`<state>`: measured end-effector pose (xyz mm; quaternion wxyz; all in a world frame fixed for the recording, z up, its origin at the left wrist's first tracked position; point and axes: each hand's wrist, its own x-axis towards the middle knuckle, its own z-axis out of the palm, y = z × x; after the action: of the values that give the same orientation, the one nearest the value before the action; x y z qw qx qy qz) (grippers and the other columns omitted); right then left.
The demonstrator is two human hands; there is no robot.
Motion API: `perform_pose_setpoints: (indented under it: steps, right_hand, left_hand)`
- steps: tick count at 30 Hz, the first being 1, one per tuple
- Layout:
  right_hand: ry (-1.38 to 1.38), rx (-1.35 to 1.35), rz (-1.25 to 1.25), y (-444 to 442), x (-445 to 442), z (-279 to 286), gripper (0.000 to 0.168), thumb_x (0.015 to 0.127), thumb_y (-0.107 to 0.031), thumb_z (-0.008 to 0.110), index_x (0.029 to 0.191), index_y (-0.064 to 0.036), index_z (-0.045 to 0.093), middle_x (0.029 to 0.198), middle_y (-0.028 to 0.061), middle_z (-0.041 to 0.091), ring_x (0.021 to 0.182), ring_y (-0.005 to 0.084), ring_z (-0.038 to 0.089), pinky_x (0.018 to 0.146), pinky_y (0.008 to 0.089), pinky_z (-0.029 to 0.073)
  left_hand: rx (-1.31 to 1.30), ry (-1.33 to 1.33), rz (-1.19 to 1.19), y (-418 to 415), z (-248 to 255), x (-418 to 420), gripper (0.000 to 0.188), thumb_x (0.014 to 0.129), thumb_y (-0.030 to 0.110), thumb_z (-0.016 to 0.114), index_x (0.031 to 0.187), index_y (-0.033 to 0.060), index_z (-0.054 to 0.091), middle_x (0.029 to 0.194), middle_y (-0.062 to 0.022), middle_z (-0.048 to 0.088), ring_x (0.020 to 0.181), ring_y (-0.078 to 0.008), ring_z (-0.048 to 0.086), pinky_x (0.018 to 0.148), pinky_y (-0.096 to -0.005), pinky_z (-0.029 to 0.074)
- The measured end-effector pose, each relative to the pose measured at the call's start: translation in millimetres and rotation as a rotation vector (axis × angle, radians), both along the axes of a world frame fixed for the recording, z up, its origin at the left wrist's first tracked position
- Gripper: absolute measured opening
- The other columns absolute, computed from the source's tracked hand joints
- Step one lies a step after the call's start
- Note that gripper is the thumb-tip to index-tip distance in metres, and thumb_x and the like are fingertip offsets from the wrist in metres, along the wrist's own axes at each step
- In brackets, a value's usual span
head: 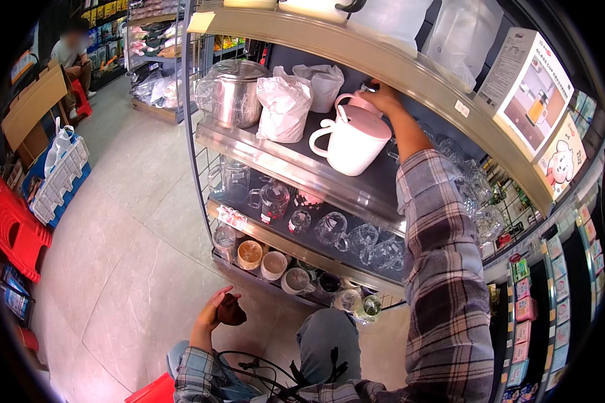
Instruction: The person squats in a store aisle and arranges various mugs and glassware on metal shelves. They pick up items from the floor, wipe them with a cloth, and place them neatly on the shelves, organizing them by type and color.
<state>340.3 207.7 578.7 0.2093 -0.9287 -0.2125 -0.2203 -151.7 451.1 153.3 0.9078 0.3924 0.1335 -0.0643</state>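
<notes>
My left hand (213,311) is low over the floor, holding a crumpled dark brown cloth (230,310). My right hand (384,97) reaches deep into the upper shelf, its fingers at the top of a pink mug (359,102). Whether those fingers grip the mug is hidden, and a small dark patch beside them is unclear. In front of that mug stands a white mug (354,143) with a pink lid and a spoon handle poking out. Left of them are a white plastic-wrapped item (284,107), a second wrapped item (322,85) and a plastic-covered steel pot (237,93).
Glass mugs (331,229) fill the lower shelf; several cups (274,265) line the bottom one. A shelf board (333,27) overhangs my right arm, carrying a glass-cup box (529,95). Red stools (17,226) and a crate (60,176) stand left. A seated person (73,55) is farther back.
</notes>
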Motion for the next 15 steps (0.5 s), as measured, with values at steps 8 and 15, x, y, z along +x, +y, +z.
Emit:
perform_pose_setpoints:
  steps: [8, 15]
  right_hand:
    - [-0.191, -0.082, 0.041, -8.4, -24.4, 4.6, 0.066, 0.061, -0.048, 0.078, 0.106, -0.004, 0.058, 0.104, 0.0136, 0.062, 0.098, 0.0250, 0.059, 0.087, 0.0322, 0.045]
    - [-0.120, -0.006, -0.007, -12.0, -6.9, -1.2, 0.079, 0.055, -0.051, 0.081, 0.111, -0.003, 0.053, 0.109, 0.0147, 0.058, 0.096, 0.0265, 0.059, 0.079, 0.0375, 0.049]
  left_hand:
    - [0.009, 0.008, -0.069, -14.0, 3.3, 4.2, 0.053, 0.089, 0.039, 0.055, 0.131, 0.0080, 0.043, 0.122, -0.0168, 0.055, 0.110, -0.0232, 0.054, 0.095, -0.0346, 0.043]
    - [0.042, -0.030, -0.061, -7.5, -0.1, 5.9, 0.055, 0.089, 0.039, 0.055, 0.132, 0.0084, 0.041, 0.122, -0.0166, 0.055, 0.111, -0.0233, 0.054, 0.096, -0.0353, 0.042]
